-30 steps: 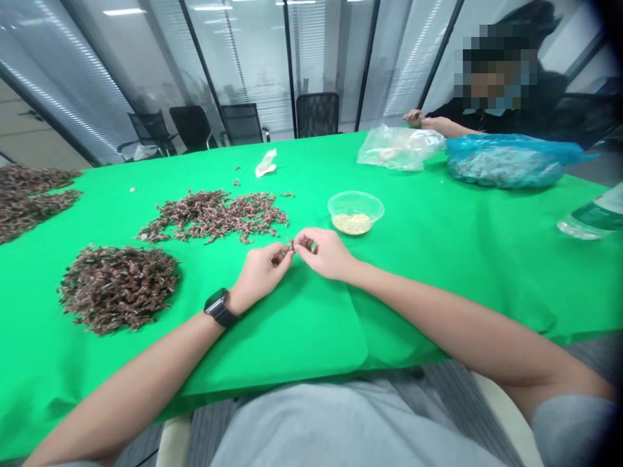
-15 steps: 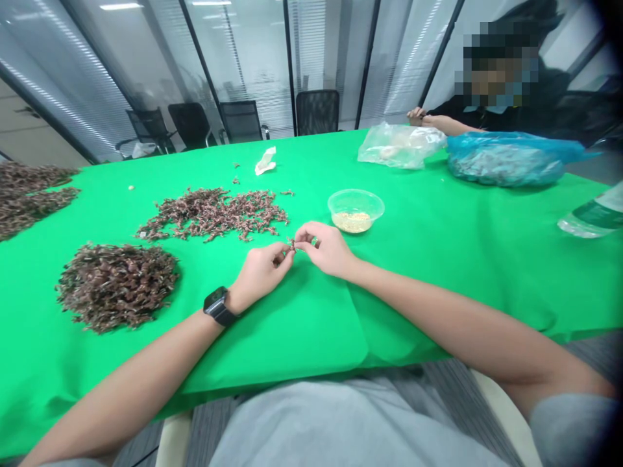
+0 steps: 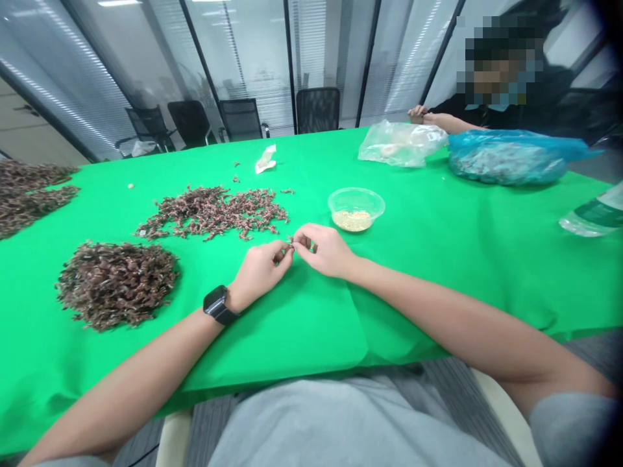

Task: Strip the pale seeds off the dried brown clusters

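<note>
Over the green cloth my left hand [image 3: 265, 267] and my right hand [image 3: 327, 250] meet fingertip to fingertip. Both are closed in a pinch on one small dried brown piece [image 3: 291, 244], mostly covered by the fingers. Left of the hands sits a dense heap of similar dark brown pieces [image 3: 119, 285]. Behind it lies a looser spread of reddish-brown pieces [image 3: 219, 213]. Just beyond my right hand stands a clear plastic bowl [image 3: 357, 198] with pale yellowish bits [image 3: 351, 221] on its bottom.
More brown pieces [image 3: 29, 198] lie at the far left. A crumpled white paper [image 3: 265, 159], a clear plastic bag [image 3: 402, 144], a filled blue bag [image 3: 509, 159] and a bottle [image 3: 596, 211] rest on the table. Across the table, another person's hands [image 3: 422, 117] are together.
My right hand's fingers have shifted slightly and curled closer around the small brown piece. My left hand has stayed nearly still.
</note>
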The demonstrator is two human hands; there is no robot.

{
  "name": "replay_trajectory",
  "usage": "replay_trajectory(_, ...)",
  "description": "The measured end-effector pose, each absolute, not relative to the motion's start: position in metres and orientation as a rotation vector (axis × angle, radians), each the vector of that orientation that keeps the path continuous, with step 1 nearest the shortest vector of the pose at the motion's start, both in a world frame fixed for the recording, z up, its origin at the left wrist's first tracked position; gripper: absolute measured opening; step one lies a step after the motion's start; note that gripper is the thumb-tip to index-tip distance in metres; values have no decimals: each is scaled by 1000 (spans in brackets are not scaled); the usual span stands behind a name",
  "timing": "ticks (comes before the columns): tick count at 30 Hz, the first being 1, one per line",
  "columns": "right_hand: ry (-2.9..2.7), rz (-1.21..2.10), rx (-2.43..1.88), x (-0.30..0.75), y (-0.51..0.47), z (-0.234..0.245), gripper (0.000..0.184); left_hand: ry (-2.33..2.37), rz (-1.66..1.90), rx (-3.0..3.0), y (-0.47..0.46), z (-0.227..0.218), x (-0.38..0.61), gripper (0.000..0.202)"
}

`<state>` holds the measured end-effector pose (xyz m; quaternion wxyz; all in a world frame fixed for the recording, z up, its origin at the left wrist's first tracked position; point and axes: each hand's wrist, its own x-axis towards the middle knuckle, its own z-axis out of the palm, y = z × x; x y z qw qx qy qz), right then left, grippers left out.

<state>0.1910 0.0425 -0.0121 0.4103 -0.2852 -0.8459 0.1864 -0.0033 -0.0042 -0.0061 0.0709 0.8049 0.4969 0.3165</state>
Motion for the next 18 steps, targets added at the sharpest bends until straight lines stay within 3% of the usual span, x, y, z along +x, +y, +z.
replay_trajectory(8, -2172, 381, -721, 191, 41, -11, 12, 1523, 876, 2503, -5, -3, -3, 25)
replay_trajectory(18, -1897, 788, -857, 187, 45, -10, 13, 1535, 974, 2401, -5, -4, -2, 27)
